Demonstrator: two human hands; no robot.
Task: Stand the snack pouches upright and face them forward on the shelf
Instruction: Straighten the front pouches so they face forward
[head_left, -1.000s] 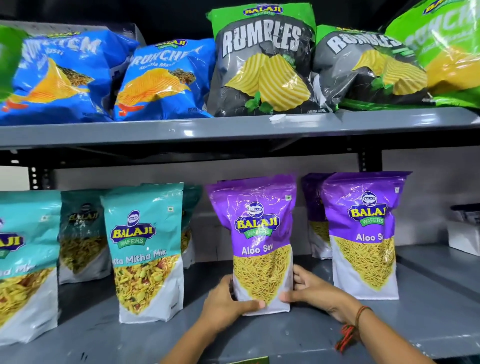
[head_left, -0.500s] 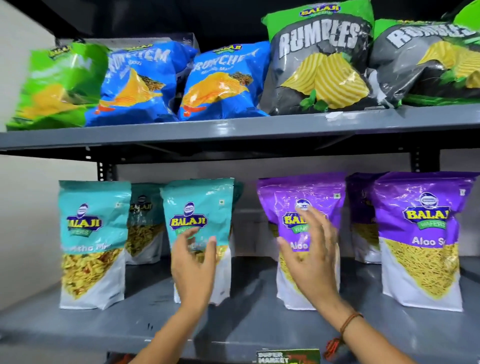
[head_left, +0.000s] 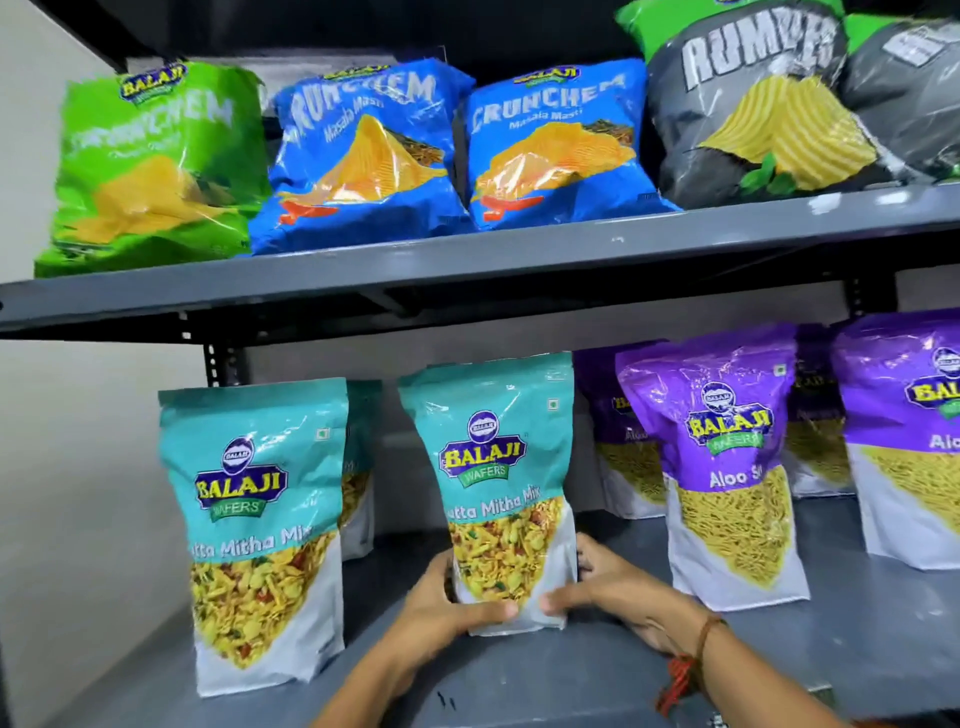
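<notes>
Both hands gripped the base of one teal Khatta Mitha Mix pouch (head_left: 497, 483) on the lower shelf (head_left: 597, 670). The left hand (head_left: 441, 605) was closed on the pouch's lower left edge, thumb across the front near the bottom seam. The right hand (head_left: 618, 597) was closed on the lower right edge, thumb likewise on the front and the remaining fingers wrapped behind. The thumb tips were near each other but apart. A thread band (head_left: 691, 660) circled the right wrist.

The held pouch stood upright, printed face forward, its top leaning slightly left. Whether its base rested fully on the shelf could not be told, as the hands covered it.

Left of the grip, a second teal pouch (head_left: 260, 525) stood upright and forward-facing, clear of the hands, with a third teal pouch (head_left: 361, 467) partly hidden behind it. Right of the grip, a purple Aloo Sev pouch (head_left: 727, 467) stood upright and forward-facing, apart from the right hand. Further purple pouches stood behind it and to its right, one cut off by the frame edge.

Above the grip, the upper shelf (head_left: 467, 265) carried a green chip bag (head_left: 156, 166), two blue Crunchem bags (head_left: 457, 145) and grey Rumbles bags (head_left: 763, 98), all leaning back.
</notes>
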